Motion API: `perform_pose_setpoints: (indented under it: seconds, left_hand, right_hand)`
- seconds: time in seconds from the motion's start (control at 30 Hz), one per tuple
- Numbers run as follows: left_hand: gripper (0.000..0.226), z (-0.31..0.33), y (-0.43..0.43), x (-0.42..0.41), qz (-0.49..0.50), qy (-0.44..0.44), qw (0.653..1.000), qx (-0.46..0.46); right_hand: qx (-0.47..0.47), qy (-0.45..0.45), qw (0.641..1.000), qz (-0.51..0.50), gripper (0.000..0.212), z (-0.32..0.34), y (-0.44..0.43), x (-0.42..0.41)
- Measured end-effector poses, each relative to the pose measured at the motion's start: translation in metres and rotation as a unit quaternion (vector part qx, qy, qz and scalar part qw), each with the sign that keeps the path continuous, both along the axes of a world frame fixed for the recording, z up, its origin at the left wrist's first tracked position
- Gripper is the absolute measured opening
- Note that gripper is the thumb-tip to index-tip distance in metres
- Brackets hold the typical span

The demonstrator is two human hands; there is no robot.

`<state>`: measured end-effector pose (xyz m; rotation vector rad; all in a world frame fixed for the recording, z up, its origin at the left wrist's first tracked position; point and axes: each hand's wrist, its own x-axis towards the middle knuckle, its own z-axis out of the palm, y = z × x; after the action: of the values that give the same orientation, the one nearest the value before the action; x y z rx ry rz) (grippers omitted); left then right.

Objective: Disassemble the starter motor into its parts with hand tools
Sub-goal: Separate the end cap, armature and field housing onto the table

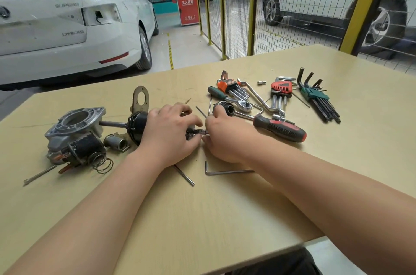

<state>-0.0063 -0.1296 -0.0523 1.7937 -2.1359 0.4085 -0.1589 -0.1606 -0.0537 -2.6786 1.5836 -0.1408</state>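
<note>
Starter motor (137, 123) lies on its side mid-bench (225, 218). My left hand (168, 132) is wrapped over it so it can't roll. Right hand (225, 139) pinches a small metal bit (199, 132) at its end, probably to work a fastener. Nose housing (74, 121) and spring (104, 164) sit off to the left, and the screwdriver (279, 129) is within reach.

On my feed the pale wooden tabletop (202, 218) carries, toward its left edge, a grey metal housing (76, 123) with a spring (104, 164), a small sleeve (114, 142) and a long bolt (39, 175) beside it, and a black motor body (137, 123) near the middle. A bent hex key (227, 171) lies nearer the front edge. Toward the far right corner I see a ratchet (229, 99), a red-and-black screwdriver (279, 128), an orange hex key set (231, 88), a red hex key set (281, 90) and a green hex key set (315, 96).
</note>
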Motion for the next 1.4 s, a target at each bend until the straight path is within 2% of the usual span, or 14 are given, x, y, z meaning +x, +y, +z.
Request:
perform_pose_setpoints:
  seconds: [0.1,0.27,0.47,0.63,0.77,0.9,1.0,1.17,1.27,1.4]
  left_hand:
    - [0.027,0.000,0.000,0.000,0.001,0.000,1.000,-0.002]
    - [0.031,-0.001,-0.001,0.001,0.001,0.002,1.000,-0.003]
    - [0.032,-0.003,-0.003,0.001,0.003,0.011,1.000,-0.009]
    - [0.040,-0.003,-0.002,0.002,0.003,0.004,1.000,-0.005]
    - [0.046,-0.002,-0.001,0.002,0.005,0.003,1.000,-0.006]
    - [0.049,-0.003,0.001,0.002,0.006,0.001,1.000,-0.004]
    - [0.051,-0.003,0.001,0.002,0.008,-0.003,1.000,-0.003]
    - [0.051,-0.004,0.001,0.002,0.009,-0.002,1.000,-0.005]
    - [0.052,-0.004,0.000,0.003,0.007,-0.001,1.000,-0.004]
    - [0.052,-0.005,0.000,0.003,0.004,0.000,1.000,-0.008]
  right_hand:
    - [0.018,0.000,0.999,0.034,0.023,0.005,0.000,0.000]
    - [-0.071,0.033,0.997,0.022,0.022,0.008,0.003,0.004]
    - [0.022,-0.019,1.000,0.003,0.021,0.003,0.002,0.001]
    - [-0.028,-0.028,0.999,0.012,0.007,0.004,0.000,0.001]
    - [-0.054,-0.012,0.998,-0.006,0.011,0.000,0.000,0.004]
    - [0.015,-0.040,0.999,-0.021,0.031,-0.005,0.001,0.006]
    - [0.020,-0.042,0.999,0.000,0.026,-0.001,0.000,0.006]
    - [-0.042,-0.003,0.999,0.033,0.017,0.000,0.000,0.003]
    - [-0.066,-0.008,0.998,0.014,0.019,-0.002,0.003,0.005]
    - [-0.022,-0.059,0.998,0.007,0.032,-0.006,0.003,0.004]
